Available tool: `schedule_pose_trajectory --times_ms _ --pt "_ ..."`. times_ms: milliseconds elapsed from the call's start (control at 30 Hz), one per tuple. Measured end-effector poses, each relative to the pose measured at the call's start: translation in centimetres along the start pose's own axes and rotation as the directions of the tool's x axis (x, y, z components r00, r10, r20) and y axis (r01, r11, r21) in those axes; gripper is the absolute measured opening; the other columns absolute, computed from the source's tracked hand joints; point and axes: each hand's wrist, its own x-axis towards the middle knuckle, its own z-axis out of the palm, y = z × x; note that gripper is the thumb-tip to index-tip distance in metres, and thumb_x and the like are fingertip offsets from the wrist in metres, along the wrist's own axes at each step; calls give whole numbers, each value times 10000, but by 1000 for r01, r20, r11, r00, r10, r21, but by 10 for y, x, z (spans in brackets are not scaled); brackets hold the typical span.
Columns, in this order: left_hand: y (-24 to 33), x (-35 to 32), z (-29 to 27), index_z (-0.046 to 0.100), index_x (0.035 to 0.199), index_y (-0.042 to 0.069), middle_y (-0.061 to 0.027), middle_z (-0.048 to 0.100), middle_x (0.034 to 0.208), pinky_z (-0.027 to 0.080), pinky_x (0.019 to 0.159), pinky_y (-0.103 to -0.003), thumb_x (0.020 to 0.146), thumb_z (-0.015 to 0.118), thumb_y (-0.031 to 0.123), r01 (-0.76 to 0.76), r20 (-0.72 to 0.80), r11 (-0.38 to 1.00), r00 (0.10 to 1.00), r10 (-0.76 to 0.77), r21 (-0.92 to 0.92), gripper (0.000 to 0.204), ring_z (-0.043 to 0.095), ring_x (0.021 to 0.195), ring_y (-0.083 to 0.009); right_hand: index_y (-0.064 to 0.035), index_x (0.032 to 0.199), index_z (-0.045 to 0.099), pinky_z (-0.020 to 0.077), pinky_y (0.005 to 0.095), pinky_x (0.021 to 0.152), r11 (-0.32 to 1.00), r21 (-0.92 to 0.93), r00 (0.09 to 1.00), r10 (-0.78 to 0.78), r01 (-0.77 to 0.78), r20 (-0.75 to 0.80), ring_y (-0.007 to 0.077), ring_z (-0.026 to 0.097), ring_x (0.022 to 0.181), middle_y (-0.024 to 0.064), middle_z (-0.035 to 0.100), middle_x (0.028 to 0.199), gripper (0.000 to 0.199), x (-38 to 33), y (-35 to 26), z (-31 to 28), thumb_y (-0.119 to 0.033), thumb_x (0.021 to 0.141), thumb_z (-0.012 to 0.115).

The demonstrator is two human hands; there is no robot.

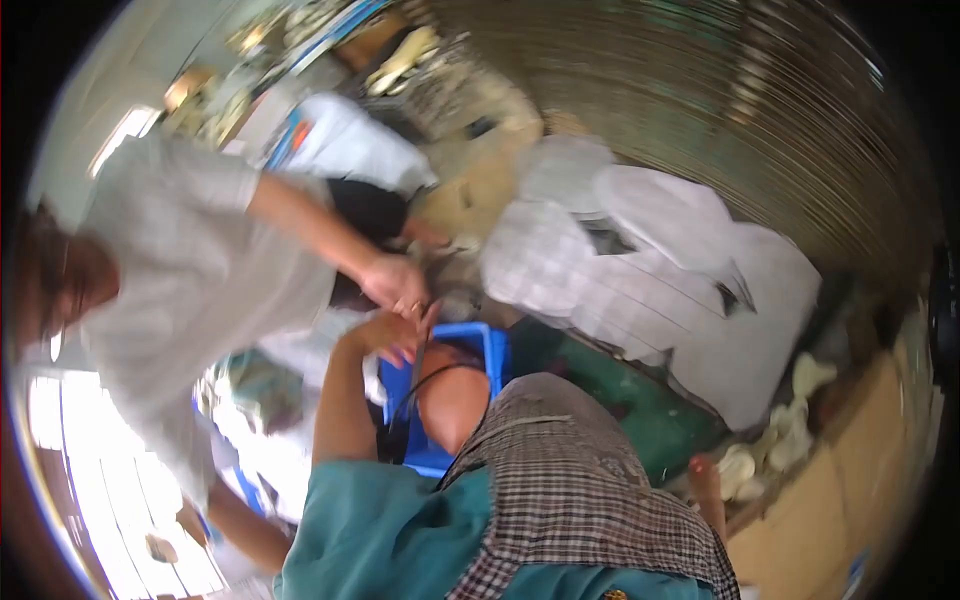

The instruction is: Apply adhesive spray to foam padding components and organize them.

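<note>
My left hand (392, 335) reaches forward from a teal sleeve and meets the hand of a co-worker (397, 284). Its blurred fingers are bent around a narrow dark thing (420, 352) whose kind I cannot make out. Just beyond the hand is a blue plastic crate (495, 352). A smooth, brownish-pink rounded surface (455, 405) shows in front of the crate's opening, with a thin dark cord looping across it. Off to the right, part of my right hand (706, 485) shows beside my checked apron (570, 490); its fingers are mostly hidden.
Large white padded pieces (700, 290) lie on the right, by a dark green surface (640, 400). Pale lumpy pieces (790, 435) sit along a tan board (830, 480). The co-worker in a light shirt (200, 230) leans in from the left. Cluttered shelves (300, 50) stand behind.
</note>
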Motion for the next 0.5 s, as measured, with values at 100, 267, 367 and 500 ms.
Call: schedule_pose_trajectory --times_ms 100,267,367,500 --pt "-2 63 25 514 1112 46 -88 610 943 515 668 -350 788 623 189 -158 -125 841 958 257 518 371 615 813 -211 -131 930 615 480 385 619 851 492 977 105 -184 183 256 614 725 130 622 782 190 -32 101 113 -237 776 578" --pt "158 3 38 497 1133 37 -74 600 953 491 699 -323 806 614 173 -39 285 881 952 -111 472 373 597 840 -204 -223 1094 559 503 423 627 524 617 729 11 -587 684 267 609 809 113 574 1001 382 -142 -87 437 -397 758 611" --pt "179 32 70 583 1020 44 -83 596 974 419 869 -343 833 571 175 -149 351 653 917 -191 743 228 551 964 -223 -227 1130 536 509 433 621 305 603 563 -217 -737 797 276 605 824 106 547 1049 447 -215 -161 438 -439 744 615" --pt "200 67 95 588 996 14 -33 612 948 457 707 -277 805 624 40 210 0 481 917 -399 851 196 560 851 -137 -232 1177 504 517 448 614 125 501 330 -613 -857 718 289 599 844 97 512 1114 537 -275 -274 344 -496 725 621"
